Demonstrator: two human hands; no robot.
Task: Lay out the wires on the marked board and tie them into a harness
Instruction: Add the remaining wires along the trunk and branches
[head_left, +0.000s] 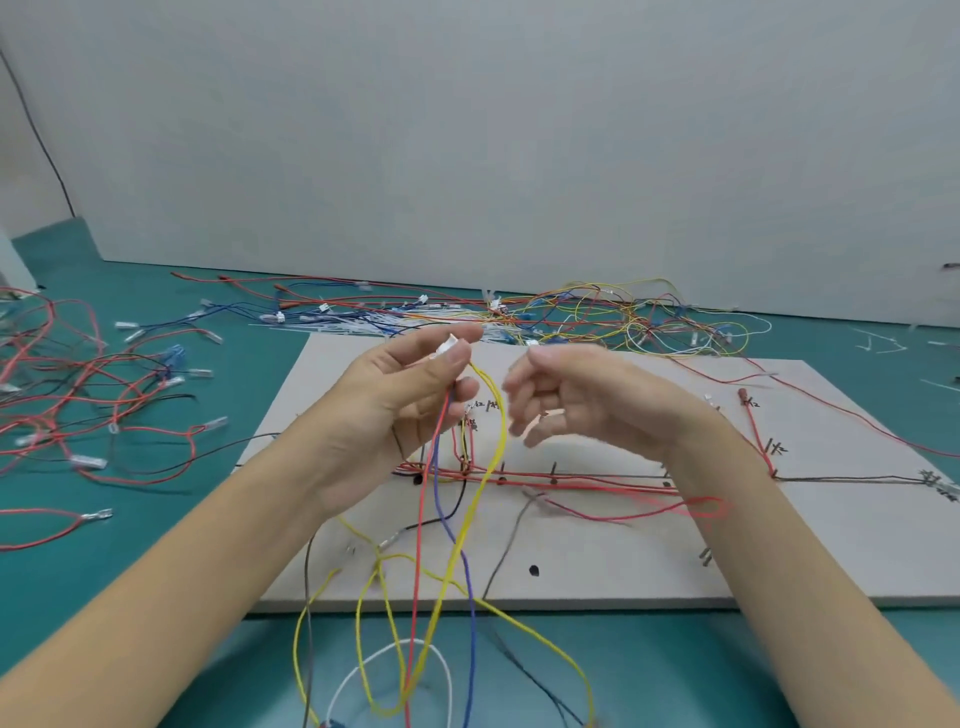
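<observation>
At 6 o'clock, nearest the viewer, loose loops of yellow, white, red and blue wire (470, 525) hang past the near edge of the marked board (779, 545) and pool on the green bench (156, 597). They climb to the left hand (410, 395), whose grip is clamped on them: thumb and forefinger pinch a small white connector (448, 345) while the strands fall away below, probably so the bundle untangles under its own weight before it goes down on the marks. Just beside it, at 1 o'clock from the connector, the right hand (566, 395) hangs with its grip apart, fingers loosely curled round nothing, likely ready to comb or pick out one strand. Under both hands, red and dark wires (597, 480) already run along the board's drawn line, past black dots and tick marks. The board's right half toward 3 o'clock is mostly bare, giving room to spread the new wires; the near edge is crowded with dangling loops that could snag. Farther off, from 9 to 1 o'clock, heaps of spare wires (597, 317) lie against the grey wall (467, 130).
</observation>
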